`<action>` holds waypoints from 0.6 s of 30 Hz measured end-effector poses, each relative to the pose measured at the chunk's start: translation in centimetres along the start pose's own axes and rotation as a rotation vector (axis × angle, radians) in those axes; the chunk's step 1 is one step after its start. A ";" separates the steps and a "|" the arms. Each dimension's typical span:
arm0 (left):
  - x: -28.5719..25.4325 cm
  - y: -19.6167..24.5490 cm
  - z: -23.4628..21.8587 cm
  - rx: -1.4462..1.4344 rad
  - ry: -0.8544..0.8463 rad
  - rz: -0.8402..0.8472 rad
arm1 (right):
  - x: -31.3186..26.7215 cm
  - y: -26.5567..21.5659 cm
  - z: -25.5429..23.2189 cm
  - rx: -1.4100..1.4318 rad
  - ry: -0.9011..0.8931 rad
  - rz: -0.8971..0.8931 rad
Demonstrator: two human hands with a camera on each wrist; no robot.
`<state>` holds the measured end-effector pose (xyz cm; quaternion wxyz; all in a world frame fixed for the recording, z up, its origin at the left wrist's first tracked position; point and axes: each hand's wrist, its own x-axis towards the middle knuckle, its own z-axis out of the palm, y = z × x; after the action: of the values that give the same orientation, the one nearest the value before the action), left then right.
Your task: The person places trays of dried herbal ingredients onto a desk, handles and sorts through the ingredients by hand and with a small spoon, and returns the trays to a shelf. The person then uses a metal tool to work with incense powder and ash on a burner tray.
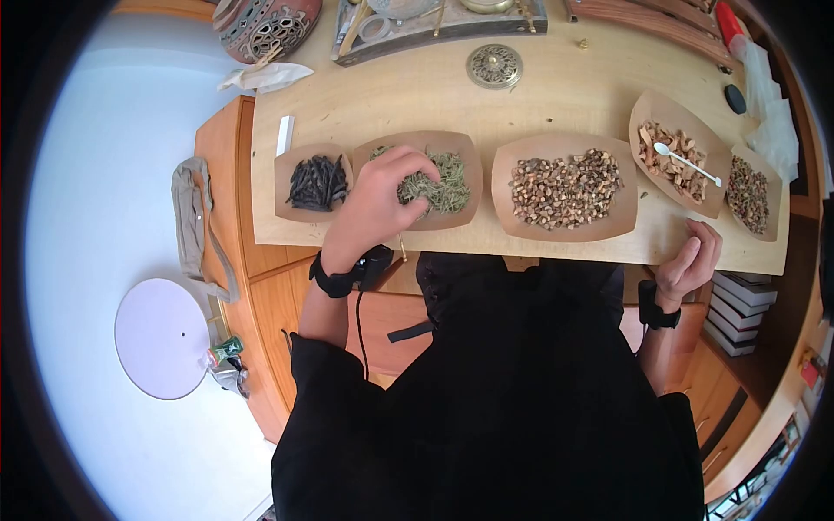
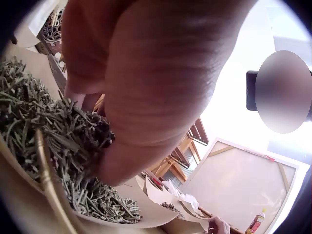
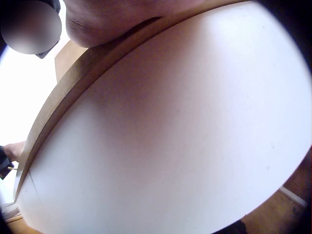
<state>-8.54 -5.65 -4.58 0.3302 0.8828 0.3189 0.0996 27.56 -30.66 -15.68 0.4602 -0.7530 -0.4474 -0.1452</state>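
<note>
In the head view, my left hand (image 1: 382, 191) reaches into a brown paper tray (image 1: 469, 143) of dried green herb (image 1: 447, 187). Its thumb and fingers curl down around some of the needle-like sprigs. Seen from the left wrist, the thumb tip (image 2: 114, 163) presses into the dried herb (image 2: 63, 141), and a thin brass-coloured rod (image 2: 46, 178) crosses in front of the tray. My right hand (image 1: 692, 260) rests at the table's front edge, its fingers loosely curled with nothing in them. From the right wrist, part of that hand (image 3: 112, 22) shows above the table edge.
Left of the herb is a tray of dark strips (image 1: 317, 182). Rightward stand trays of brown chunks (image 1: 565, 187), pale chips (image 1: 673, 156) with a white spoon (image 1: 686, 163), and small mixed pieces (image 1: 749, 198). Behind lie a pierced brass lid (image 1: 494, 66) and a grey tray (image 1: 417, 39).
</note>
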 end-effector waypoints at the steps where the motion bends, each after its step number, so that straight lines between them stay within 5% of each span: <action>1: -0.1 -0.1 -0.1 -0.037 0.028 0.002 | 0.0 0.0 0.0 -0.003 0.000 -0.006; 5: -0.6 -0.4 -0.3 -0.066 0.034 -0.086 | 0.0 0.0 0.0 -0.004 0.001 -0.007; 7: -1.0 -1.2 0.1 -0.427 0.072 -0.244 | -0.1 0.2 0.0 -0.002 0.001 -0.003; 10: -1.0 -1.5 -0.2 -0.707 0.095 -0.203 | 0.0 0.0 0.0 -0.003 0.001 -0.010; 18: -1.5 -2.0 -0.8 -0.843 0.090 -0.240 | 0.0 0.1 0.0 -0.009 -0.001 -0.007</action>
<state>-10.95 -5.02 -5.23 0.6564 0.6226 0.3647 0.2203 27.62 -30.68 -15.75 0.4562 -0.7534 -0.4496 -0.1486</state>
